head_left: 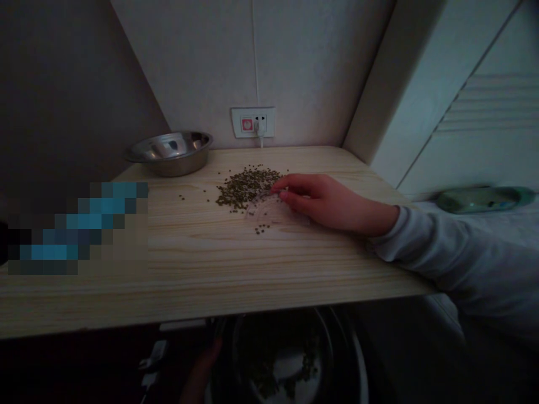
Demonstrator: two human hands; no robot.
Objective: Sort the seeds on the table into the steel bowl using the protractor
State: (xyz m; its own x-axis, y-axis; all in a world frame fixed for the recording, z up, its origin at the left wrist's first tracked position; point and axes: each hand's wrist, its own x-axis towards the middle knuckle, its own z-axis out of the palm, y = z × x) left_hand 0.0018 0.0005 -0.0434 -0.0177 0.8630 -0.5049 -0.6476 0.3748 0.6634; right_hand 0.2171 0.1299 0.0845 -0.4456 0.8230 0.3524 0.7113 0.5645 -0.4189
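Many small green grains [246, 188] are left on the bench [189, 269] at the right hand [330, 202] — a clear plastic piece [272, 212] is pinched there. Others are already held in the bowl [290, 367] beside the left hand [205, 365], whose grip cannot be told.

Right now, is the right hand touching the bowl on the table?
No: the bowl stands apart from the right hand, which is at the seeds.
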